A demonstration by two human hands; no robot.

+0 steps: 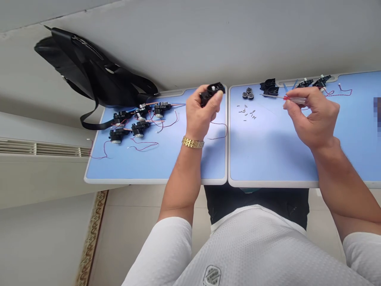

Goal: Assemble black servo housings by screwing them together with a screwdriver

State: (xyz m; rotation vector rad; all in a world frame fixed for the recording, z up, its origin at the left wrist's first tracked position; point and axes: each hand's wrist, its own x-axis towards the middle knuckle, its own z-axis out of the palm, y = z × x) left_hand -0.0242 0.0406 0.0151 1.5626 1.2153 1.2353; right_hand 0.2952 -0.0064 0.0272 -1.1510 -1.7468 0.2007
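Observation:
My left hand (203,107) is closed around a black plastic housing (214,88) with a small white part in it, held up over the table. A thin red wire (222,124) hangs below that hand. In my right hand (315,111) is a screwdriver (297,100) with a clear handle, gripped between thumb and fingers, its shaft pointing left. Behind the shaft lie black plastic shells (269,86). Several small screws (245,112) are scattered between my hands, and beside them sit three small round black wheels (248,93).
Several black assemblies with wires (139,119) lie on the left blue table (178,163). More black parts (321,82) and a wire are at the right table's back edge. A black bag (89,71) leans against the wall behind. A seam (227,159) divides the two tables.

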